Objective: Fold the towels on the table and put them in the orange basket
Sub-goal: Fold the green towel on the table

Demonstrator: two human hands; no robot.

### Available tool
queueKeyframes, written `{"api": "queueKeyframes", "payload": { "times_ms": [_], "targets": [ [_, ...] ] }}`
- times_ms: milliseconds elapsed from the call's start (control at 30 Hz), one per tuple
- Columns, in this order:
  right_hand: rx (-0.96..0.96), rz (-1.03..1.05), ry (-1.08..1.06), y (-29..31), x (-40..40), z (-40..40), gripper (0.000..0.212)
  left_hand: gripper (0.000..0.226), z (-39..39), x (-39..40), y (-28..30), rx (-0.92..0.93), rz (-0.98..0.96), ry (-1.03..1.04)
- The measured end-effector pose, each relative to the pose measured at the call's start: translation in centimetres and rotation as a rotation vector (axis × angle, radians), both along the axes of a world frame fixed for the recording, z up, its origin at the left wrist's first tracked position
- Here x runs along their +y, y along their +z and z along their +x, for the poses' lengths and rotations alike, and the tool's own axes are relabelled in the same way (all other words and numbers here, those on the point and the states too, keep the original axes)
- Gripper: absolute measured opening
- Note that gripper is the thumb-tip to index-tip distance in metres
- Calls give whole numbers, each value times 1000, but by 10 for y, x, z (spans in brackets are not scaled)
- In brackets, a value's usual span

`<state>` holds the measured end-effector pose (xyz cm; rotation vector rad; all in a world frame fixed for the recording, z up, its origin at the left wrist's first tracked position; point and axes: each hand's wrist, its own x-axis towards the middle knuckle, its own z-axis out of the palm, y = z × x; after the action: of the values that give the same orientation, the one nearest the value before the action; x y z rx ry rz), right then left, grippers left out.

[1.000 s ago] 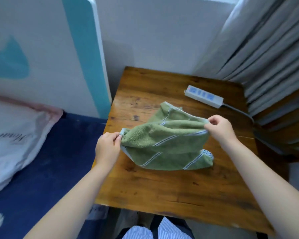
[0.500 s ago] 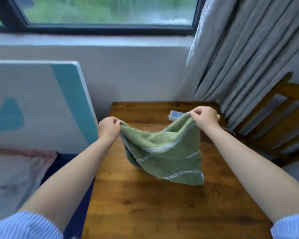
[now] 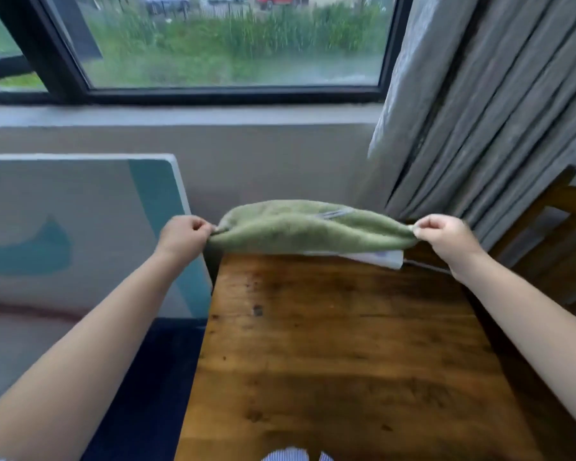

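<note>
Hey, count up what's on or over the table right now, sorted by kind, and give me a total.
Towels: 1, the green towel, held over the table
Hands: 2, left hand and right hand, each pinching a towel end
Power strips: 1, the white power strip
Total: 4

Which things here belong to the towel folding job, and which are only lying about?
Belong to the job: green towel, left hand, right hand, wooden table.
Only lying about: white power strip, grey curtain, wooden chair.
</note>
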<state>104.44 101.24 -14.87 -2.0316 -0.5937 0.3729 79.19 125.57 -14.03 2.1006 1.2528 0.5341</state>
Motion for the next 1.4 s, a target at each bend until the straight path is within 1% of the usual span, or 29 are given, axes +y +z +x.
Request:
{"api": "queueKeyframes", "payload": {
  "times_ms": [33,100,167,233,267,333,367,400,433,467,533,567,600,633,667,767,867,1000,1067,1200,1300,1400],
  "targets": [
    [57,-73,18,-18,-9,-8,35,23,-8,-7,-17,148,-86,-40],
    [141,-283,69,-54,-25,-22,35,23,-20,-22,-52,433,-203,-146],
    [170,-620,174,-94,-43,-40,30,25,-31,-40,-88,701,-274,-262],
    [140,-939,306,-133,-62,-58,25,30,-42,-56,-126,969,-280,-387],
    [146,-1079,370,-152,-72,-68,26,33,-49,-66,-143,1073,-279,-443],
    [181,-1263,505,-183,-94,-86,30,38,-64,-86,-172,1209,-311,-508],
    [210,-1309,538,-192,-104,-93,26,39,-70,-94,-185,1245,-337,-517],
    [239,-1337,558,-198,-112,-100,16,39,-78,-101,-197,1271,-377,-513],
    [275,-1351,566,-201,-117,-104,7,39,-84,-106,-205,1292,-423,-496],
    [288,-1347,580,-202,-119,-106,4,40,-89,-110,-209,1316,-462,-481],
    [282,-1305,581,-200,-113,-104,8,44,-93,-109,-219,1324,-495,-469],
    [246,-1262,576,-198,-105,-101,17,44,-91,-105,-221,1300,-483,-455],
    [205,-1214,570,-197,-94,-96,28,41,-87,-99,-220,1266,-457,-432],
    [181,-1166,554,-194,-81,-91,33,37,-80,-93,-219,1226,-419,-407],
    [166,-1117,540,-192,-67,-86,34,33,-72,-88,-214,1189,-375,-389],
    [98,-1041,572,-182,-21,-73,22,31,-37,-69,-205,1123,-273,-377],
    [5,-1011,603,-178,23,-59,30,30,2,-53,-199,1090,-186,-418],
    [-72,-995,597,-188,64,-31,29,23,47,-33,-202,1099,-97,-470],
    [-108,-995,566,-197,80,-18,29,25,65,-24,-206,1065,-94,-446],
    [-227,-983,469,-222,106,10,40,34,92,-4,-224,991,-75,-357],
    [-234,-986,423,-242,115,24,49,43,101,13,-243,963,-47,-321],
    [-232,-983,375,-260,118,33,45,47,101,24,-261,977,-98,-241]
  ]
}}
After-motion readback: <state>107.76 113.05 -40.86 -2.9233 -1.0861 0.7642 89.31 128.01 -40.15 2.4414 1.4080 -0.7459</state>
